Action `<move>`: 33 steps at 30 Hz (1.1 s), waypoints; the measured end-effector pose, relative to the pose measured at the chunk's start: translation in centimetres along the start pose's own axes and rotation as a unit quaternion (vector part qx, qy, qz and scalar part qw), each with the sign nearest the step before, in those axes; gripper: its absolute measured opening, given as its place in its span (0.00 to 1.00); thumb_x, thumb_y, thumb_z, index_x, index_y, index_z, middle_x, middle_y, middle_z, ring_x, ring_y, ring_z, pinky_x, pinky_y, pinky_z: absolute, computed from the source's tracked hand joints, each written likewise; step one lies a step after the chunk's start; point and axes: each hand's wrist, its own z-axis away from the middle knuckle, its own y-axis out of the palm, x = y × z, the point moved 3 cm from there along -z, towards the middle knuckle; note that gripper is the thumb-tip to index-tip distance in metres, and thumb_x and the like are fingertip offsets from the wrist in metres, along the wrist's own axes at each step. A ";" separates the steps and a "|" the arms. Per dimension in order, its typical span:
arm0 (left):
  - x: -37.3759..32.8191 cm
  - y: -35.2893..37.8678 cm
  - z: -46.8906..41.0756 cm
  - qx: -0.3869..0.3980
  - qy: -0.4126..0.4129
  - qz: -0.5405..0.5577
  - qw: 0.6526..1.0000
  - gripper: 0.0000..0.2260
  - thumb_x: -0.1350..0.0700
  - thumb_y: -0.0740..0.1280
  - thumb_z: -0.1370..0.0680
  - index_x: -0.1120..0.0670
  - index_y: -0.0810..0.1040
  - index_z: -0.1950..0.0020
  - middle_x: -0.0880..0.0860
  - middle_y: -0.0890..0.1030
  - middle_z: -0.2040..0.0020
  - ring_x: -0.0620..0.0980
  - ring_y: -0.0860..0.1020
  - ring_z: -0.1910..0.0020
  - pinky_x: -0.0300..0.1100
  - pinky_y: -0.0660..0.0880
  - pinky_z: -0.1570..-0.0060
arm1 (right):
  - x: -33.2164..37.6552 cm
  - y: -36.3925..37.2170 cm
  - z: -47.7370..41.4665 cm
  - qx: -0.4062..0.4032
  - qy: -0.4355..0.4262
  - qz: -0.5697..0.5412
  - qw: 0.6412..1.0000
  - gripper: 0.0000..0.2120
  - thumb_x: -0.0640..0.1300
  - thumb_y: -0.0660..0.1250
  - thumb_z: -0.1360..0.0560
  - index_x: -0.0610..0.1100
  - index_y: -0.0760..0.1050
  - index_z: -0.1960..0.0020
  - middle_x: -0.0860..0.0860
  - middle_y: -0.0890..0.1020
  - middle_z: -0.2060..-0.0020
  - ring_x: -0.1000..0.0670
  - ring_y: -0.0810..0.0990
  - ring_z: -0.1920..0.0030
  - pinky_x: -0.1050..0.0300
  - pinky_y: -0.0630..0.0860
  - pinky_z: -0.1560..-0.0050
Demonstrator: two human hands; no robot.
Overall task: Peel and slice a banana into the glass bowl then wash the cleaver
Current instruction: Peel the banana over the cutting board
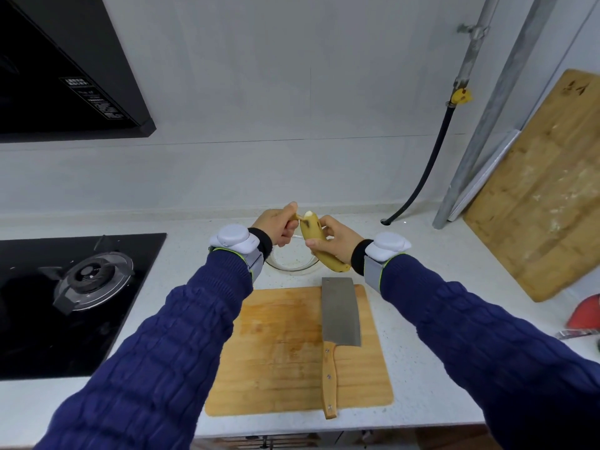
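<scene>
A yellow banana [316,240] with dark spots is held above the glass bowl [290,263], its top split so a bit of white flesh shows. My right hand [334,240] grips the banana's body. My left hand [281,224] pinches a strip of peel at the top end. The bowl sits on the counter just behind the wooden cutting board [285,349], partly hidden by my hands. A steel cleaver [339,311] with a wooden handle lies flat on the board's right side, blade pointing away from me.
A black gas hob [74,297] with a burner fills the left counter. A large wooden board [545,193] leans on the wall at right, beside a black hose [431,164]. A red object [586,313] lies at the right edge.
</scene>
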 end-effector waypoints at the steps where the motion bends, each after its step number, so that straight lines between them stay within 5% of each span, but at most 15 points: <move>1: 0.1 0.0 -0.1 -0.001 -0.003 -0.001 1.000 0.21 0.50 0.55 0.18 0.55 0.63 0.71 0.48 0.61 0.77 0.44 0.58 0.81 0.34 0.56 0.79 | 0.0 -0.1 0.0 0.001 0.002 -0.004 1.000 0.17 0.51 0.70 0.26 0.50 0.66 0.44 0.42 0.77 0.43 0.40 0.80 0.45 0.41 0.74 0.38; 17: 1.5 -1.0 0.1 0.000 -0.042 0.024 0.999 0.22 0.50 0.54 0.18 0.54 0.61 0.71 0.44 0.61 0.81 0.42 0.57 0.84 0.31 0.55 0.82 | 0.7 -0.7 -0.3 -0.030 -0.012 -0.209 0.977 0.16 0.42 0.63 0.22 0.37 0.66 0.37 0.42 0.77 0.50 0.40 0.80 0.52 0.40 0.75 0.42; 24: 2.0 -1.1 0.8 0.008 -0.044 -0.013 0.999 0.21 0.51 0.54 0.18 0.54 0.61 0.71 0.44 0.62 0.82 0.42 0.58 0.83 0.32 0.56 0.81 | 1.4 -1.5 -1.1 -0.096 -0.008 -0.365 0.926 0.10 0.41 0.61 0.21 0.39 0.66 0.42 0.46 0.76 0.57 0.46 0.79 0.59 0.47 0.76 0.51; 29: 3.2 -0.8 1.4 0.031 -0.041 -0.035 0.998 0.21 0.51 0.53 0.17 0.54 0.61 0.70 0.45 0.61 0.79 0.42 0.59 0.82 0.33 0.58 0.78 | 1.8 -2.4 -2.1 -0.158 0.016 -0.426 0.891 0.08 0.45 0.62 0.21 0.41 0.69 0.45 0.46 0.74 0.54 0.43 0.77 0.51 0.38 0.71 0.38; 33: 3.7 -0.7 1.6 0.051 -0.036 -0.076 0.995 0.22 0.49 0.53 0.18 0.53 0.61 0.71 0.47 0.61 0.76 0.45 0.60 0.79 0.37 0.60 0.73 | 2.5 -3.1 -2.4 -0.186 0.007 -0.458 0.869 0.08 0.44 0.60 0.20 0.39 0.68 0.45 0.45 0.76 0.58 0.46 0.79 0.59 0.46 0.76 0.50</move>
